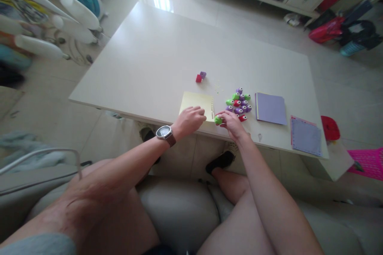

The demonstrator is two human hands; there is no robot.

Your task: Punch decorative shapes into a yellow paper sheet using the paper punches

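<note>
My left hand (191, 118), with a watch on its wrist, rests curled on a pale yellow sheet of paper (193, 100) at the table's near edge. A row of small marks runs down the sheet's right side. At that side, my right hand (231, 122) is closed around a small green paper punch (218, 120). Just beyond it lies a cluster of purple, green and red punches with eye-like white tops, among them a red punch (243, 118). Farther off, a red punch (198, 78) and a purple punch (203, 74) sit side by side.
Tiny pale paper bits (218, 87) lie beyond the sheet. On the right of the white table (149, 55) are a purple paper stack (271, 108) and a greyish-blue paper stack (306, 135). A small clear object (260, 137) lies near the front edge.
</note>
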